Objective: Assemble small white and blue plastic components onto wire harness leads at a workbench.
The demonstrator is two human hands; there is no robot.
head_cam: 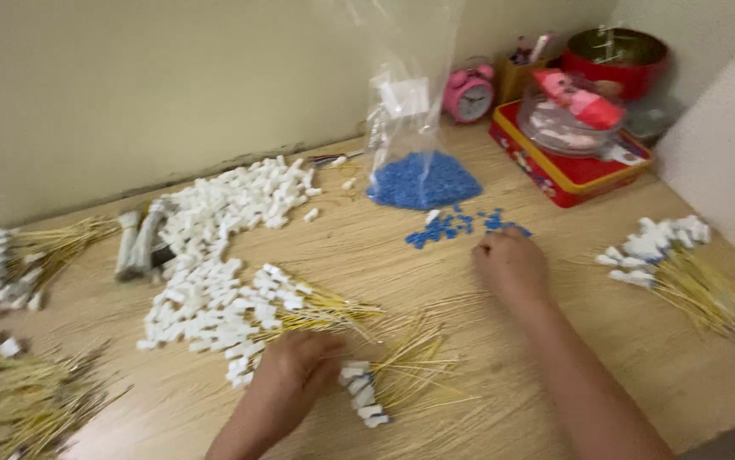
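Observation:
My left hand [292, 368] rests low on the wooden table [555, 341], fingers curled on a bundle of yellow wires with white connectors [367, 392]. My right hand [511, 262] reaches forward, fingertips touching a scatter of small blue plastic pieces [457, 226]. Behind them stands a clear plastic bag [419, 162] holding a heap of the same blue pieces. A wide spread of loose white connectors [223, 255] lies left of centre.
More yellow wire bundles with white ends lie at the right [683, 273], far left [10, 260] and bottom left [18, 400]. At the back right stand a pink alarm clock [470, 92], a red tin [572, 162] with a glass bowl, and a red pot [619, 55]. White wall at right.

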